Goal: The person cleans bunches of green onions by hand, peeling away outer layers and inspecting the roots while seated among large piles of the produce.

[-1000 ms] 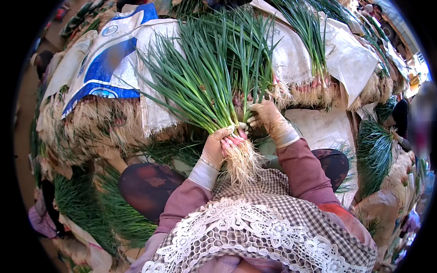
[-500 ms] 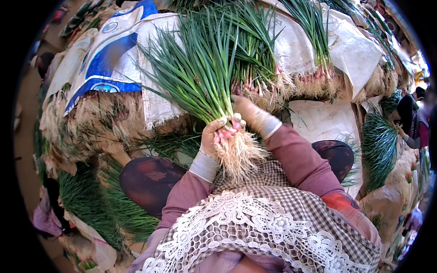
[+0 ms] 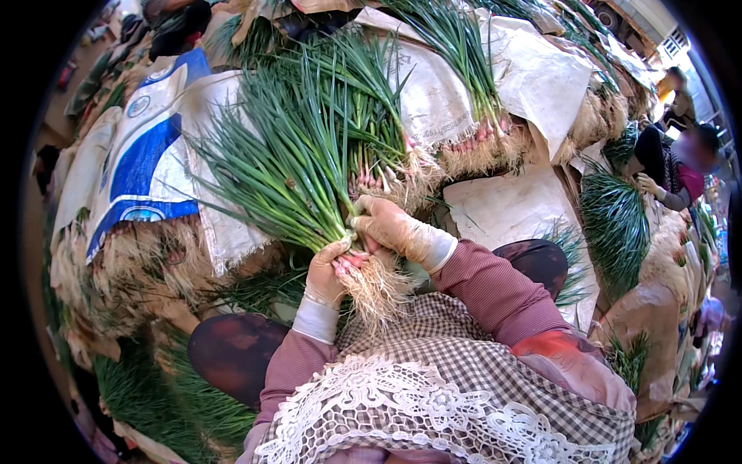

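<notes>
A bunch of spring onions (image 3: 290,170) leans over the heap in front of me, its long green leaves pointing away to the upper left. Pink bulbs (image 3: 352,263) and pale, shaggy roots (image 3: 379,292) hang toward my apron. My left hand (image 3: 328,271), in a pale glove, is closed around the bunch just above the bulbs. From the right, my gloved right hand (image 3: 394,228) presses against the same stems, fingers curled on them. Its fingertips are partly hidden among the stalks. More spring onions (image 3: 379,166) lie directly behind the bunch.
White sacks (image 3: 433,97) and a blue-and-white sack (image 3: 151,166) cover a wide heap with roots sticking out (image 3: 162,274). Loose greens (image 3: 178,394) lie at lower left. At right, a co-worker (image 3: 680,166) reaches toward another green pile (image 3: 614,224). A pale sheet (image 3: 514,213) lies beyond my right knee.
The scene has shifted left and somewhat down in view. My right hand has come round from behind the stems to their near right side. My left hand keeps its hold.
</notes>
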`<state>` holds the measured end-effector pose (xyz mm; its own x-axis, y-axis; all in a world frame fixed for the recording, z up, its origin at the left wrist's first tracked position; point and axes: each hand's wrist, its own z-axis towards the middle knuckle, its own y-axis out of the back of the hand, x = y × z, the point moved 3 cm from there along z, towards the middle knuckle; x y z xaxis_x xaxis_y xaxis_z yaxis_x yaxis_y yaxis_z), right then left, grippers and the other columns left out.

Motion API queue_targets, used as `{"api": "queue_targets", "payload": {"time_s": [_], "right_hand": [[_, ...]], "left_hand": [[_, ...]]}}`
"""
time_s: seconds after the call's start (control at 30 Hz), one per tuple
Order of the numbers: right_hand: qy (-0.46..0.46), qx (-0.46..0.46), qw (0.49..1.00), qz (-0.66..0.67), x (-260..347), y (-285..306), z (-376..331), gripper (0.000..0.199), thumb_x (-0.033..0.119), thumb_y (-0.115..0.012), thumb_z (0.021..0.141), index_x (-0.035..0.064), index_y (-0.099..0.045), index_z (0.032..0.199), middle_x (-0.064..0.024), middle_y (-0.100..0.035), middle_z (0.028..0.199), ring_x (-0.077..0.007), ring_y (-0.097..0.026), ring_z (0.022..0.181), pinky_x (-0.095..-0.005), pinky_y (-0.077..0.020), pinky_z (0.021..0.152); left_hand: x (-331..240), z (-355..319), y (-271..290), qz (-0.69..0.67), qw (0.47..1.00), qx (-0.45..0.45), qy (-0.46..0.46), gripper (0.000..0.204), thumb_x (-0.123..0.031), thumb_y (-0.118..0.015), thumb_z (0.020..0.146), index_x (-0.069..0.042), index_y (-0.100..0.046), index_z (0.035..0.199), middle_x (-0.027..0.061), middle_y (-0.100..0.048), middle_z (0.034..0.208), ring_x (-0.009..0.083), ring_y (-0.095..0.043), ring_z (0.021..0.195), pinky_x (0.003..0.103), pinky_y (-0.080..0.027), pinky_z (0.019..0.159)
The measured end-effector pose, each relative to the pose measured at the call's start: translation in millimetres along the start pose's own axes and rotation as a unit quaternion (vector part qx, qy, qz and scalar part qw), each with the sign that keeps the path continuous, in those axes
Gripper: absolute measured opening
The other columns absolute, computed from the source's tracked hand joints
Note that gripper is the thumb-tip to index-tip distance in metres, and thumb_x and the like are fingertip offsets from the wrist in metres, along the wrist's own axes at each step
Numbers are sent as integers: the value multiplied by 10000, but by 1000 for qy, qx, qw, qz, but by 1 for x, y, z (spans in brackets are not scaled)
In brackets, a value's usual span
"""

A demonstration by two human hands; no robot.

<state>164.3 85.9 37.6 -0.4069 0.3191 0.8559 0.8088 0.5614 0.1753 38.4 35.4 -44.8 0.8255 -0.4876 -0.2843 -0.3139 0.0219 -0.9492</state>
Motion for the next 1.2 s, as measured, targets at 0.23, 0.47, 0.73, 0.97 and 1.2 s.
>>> {"api": "queue_targets", "payload": {"time_s": [0.23,0.47,0.73,0.97,1.2], "right_hand": [[131,-265,954,51,62,103,-53,141,151,-391,862,44,-483,853,15,-465,588,-45,-429,458,-144,-379,372],[151,-371,915,-44,44,261,-35,236,207,-477,805,30,-504,958,-61,-539,677,-121,-491,554,-229,-419,476],[190,-407,844,-293,19,196,16,168,223,-517,786,147,-565,927,-88,-600,818,-167,-567,686,-284,-459,607],[8,-295,800,-522,12,86,27,239,340,-509,782,128,-578,869,-56,-560,657,-142,-513,546,-271,-444,550],[213,-202,949,113,22,123,15,246,269,-464,812,48,-570,821,-33,-542,657,-97,-479,542,-220,-405,497]], "left_hand": [[-31,-15,-66,112,990,-6,-85,137,-47,-503,701,-1,-476,827,118,-529,729,197,-536,624,391,-449,724],[-63,-34,-34,170,965,-125,-158,156,-96,-475,725,14,-465,835,103,-508,737,206,-512,642,360,-433,726],[-54,-33,-9,59,974,-177,-130,164,-92,-507,713,4,-514,846,113,-544,736,235,-540,695,416,-445,748],[-55,-39,-20,33,982,-82,-166,275,-127,-511,709,17,-488,942,89,-521,748,231,-514,707,421,-397,814],[-50,-34,-26,-6,989,-34,-144,395,-113,-517,691,87,-457,1026,120,-546,728,230,-542,686,427,-424,788]]}}
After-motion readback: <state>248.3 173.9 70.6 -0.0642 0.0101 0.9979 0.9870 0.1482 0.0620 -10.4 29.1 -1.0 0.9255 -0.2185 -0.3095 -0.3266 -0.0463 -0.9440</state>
